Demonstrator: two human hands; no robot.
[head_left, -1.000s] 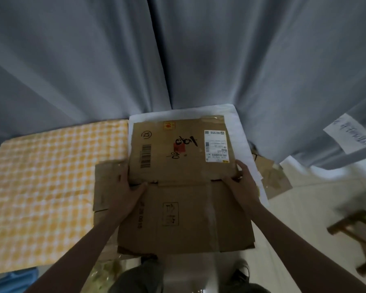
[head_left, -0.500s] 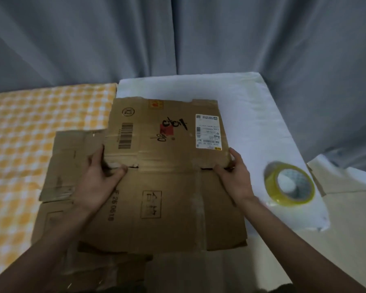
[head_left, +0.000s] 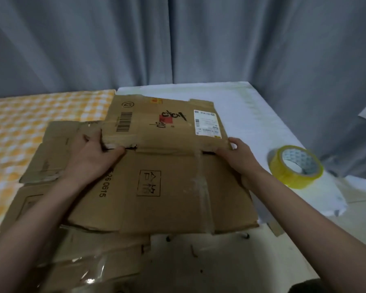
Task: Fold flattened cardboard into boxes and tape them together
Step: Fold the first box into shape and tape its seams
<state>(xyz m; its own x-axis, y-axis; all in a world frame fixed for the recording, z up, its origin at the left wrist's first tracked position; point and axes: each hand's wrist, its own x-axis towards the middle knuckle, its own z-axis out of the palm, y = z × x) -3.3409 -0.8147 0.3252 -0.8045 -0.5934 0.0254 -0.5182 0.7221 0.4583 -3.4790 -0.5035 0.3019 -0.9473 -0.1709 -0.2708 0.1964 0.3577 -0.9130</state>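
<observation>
Flattened cardboard box (head_left: 167,166) lies on top of a stack of other flattened cardboard (head_left: 57,144), partly over the white-covered table (head_left: 251,115) and overhanging its near edge. Printed side up: barcode (head_left: 124,122), white shipping label (head_left: 207,123), black handwriting over a red mark.

Left hand (head_left: 91,159) at the left end of the flap crease, thumb on top, fingers curled around the torn edge of the far flap – gripping it. Right hand (head_left: 237,155) at the right end of the same crease, fingers curled over the flap corner, holding it.

Yellow tape roll (head_left: 295,166) stands tilted on the white cloth, right of the box, apart from the right hand. Orange checked cloth (head_left: 30,119) to the left; grey curtain (head_left: 178,39) behind
</observation>
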